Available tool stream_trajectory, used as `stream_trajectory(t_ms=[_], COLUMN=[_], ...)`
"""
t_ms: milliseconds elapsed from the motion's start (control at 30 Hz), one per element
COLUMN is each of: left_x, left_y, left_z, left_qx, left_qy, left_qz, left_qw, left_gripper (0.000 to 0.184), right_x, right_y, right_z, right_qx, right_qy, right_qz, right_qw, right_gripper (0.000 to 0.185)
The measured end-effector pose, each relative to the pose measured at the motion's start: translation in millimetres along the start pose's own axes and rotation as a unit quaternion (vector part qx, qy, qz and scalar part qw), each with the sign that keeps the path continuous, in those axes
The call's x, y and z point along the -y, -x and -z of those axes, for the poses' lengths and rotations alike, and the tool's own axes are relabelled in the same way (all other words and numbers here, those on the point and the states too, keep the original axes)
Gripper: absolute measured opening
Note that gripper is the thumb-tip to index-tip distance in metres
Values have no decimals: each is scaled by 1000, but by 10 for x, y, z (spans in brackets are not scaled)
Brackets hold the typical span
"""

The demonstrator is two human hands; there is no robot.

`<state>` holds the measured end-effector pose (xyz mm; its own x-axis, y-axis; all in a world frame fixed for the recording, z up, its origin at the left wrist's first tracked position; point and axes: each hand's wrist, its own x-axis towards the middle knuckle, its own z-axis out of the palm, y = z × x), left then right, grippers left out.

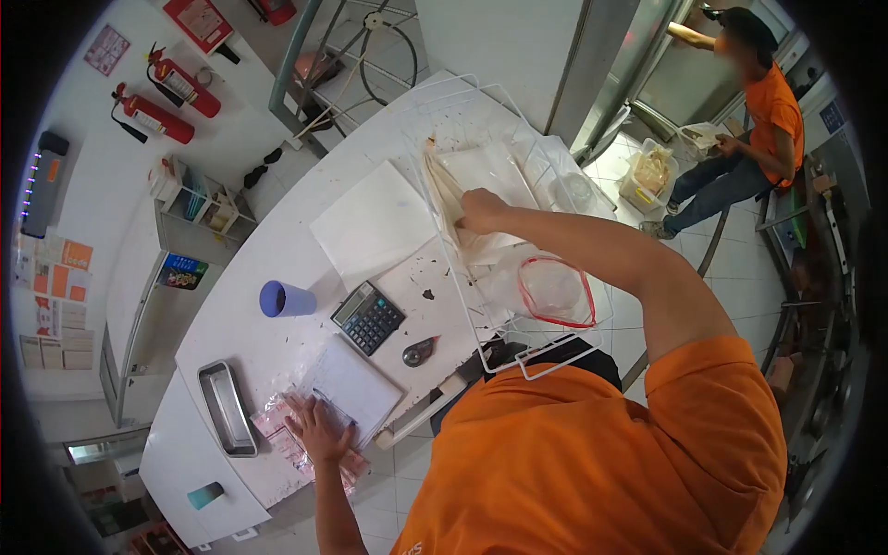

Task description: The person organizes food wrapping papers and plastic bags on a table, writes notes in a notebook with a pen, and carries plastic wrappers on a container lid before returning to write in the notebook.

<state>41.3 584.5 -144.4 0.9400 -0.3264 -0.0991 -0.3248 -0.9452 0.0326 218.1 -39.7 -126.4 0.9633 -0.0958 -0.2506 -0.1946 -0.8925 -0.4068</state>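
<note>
My left hand [319,432] lies with fingers spread across a pink-printed clear plastic packet [280,418] and the edge of a white paper pad [359,387]. A pen [326,401] rests on the pad beside my fingers. My right hand [483,211] reaches into a white wire basket [460,294], its fingers closed on a cream-coloured folded sheet [446,196]; whether this is paper or cloth I cannot tell. Flat clear plastic bags [490,171] lie beside it in the basket. Nearer me, a clear bag with a red edge [558,291] is also in the basket.
On the white table [242,314] are a calculator [368,317], a correction tape dispenser [420,351], a blue cup [287,299], a metal tray [228,408], a teal cup [205,496] and a white sheet [372,222]. A co-worker [772,120] sits at right beside a plastic tub [647,178].
</note>
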Motion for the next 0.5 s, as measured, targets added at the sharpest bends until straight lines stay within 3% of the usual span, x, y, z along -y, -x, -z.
stream_trajectory(t_ms=[167, 233, 267, 300, 400, 500], left_x=[-30, -16, -14, -8, 20, -40], left_y=[3, -3, 0, -3, 9, -7], left_z=[29, 26, 21, 20, -2, 32], left_qx=[10, 6, 3, -1, -5, -2], left_qy=[10, 11, 11, 10, 1, 24], left_qz=[11, 10, 8, 5, -6, 7], left_qw=[1000, 1000, 1000, 1000, 1000, 1000], left_gripper=[101, 101, 101, 100, 101, 101], right_x=[-315, -421, -452, -415, -729, -603], right_y=[21, 214, 280, 327, 129, -32], right_z=[381, 505, 586, 717, 508, 434], right_qx=[-51, -98, -126, -72, -124, 59], right_qy=[55, -37, -83, -101, -68, -73], right_qz=[74, 62, 54, 15, 215, 198], right_qw=[994, 993, 987, 992, 966, 976], right_gripper=[36, 33, 34, 52, 38, 21])
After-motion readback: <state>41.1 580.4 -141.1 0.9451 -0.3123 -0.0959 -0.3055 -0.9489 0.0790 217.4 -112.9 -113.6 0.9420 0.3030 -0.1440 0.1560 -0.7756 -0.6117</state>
